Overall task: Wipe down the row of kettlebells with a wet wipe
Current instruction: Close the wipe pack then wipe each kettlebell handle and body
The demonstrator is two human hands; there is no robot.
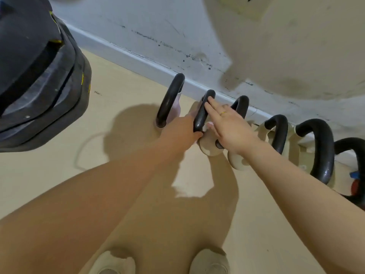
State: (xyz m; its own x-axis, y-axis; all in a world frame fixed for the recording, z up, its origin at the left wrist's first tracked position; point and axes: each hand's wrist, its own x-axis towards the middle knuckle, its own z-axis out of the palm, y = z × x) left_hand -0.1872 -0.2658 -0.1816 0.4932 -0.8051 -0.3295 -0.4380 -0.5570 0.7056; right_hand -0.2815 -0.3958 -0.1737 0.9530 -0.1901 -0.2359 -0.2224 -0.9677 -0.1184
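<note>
A row of kettlebells with black handles and cream bodies stands on the floor along the wall. My left hand (181, 131) reaches through the handle of the second kettlebell (203, 113); its fingers are mostly hidden behind the handle, where a bit of white wet wipe (209, 125) shows against the cream body (207, 148). My right hand (227, 125), wearing a ring, lies with straight fingers along the top of that same handle. The first kettlebell (169, 99) is to the left. The third (240, 105), fourth (278, 133) and fifth (320, 151) run off to the right.
A dark stack of weight plates (39, 76) fills the upper left. The scuffed wall and its baseboard (138, 56) run right behind the row. A thin cable (83, 149) loops on the floor. My shoes (112, 262) are at the bottom edge. A red and blue item (355, 180) sits far right.
</note>
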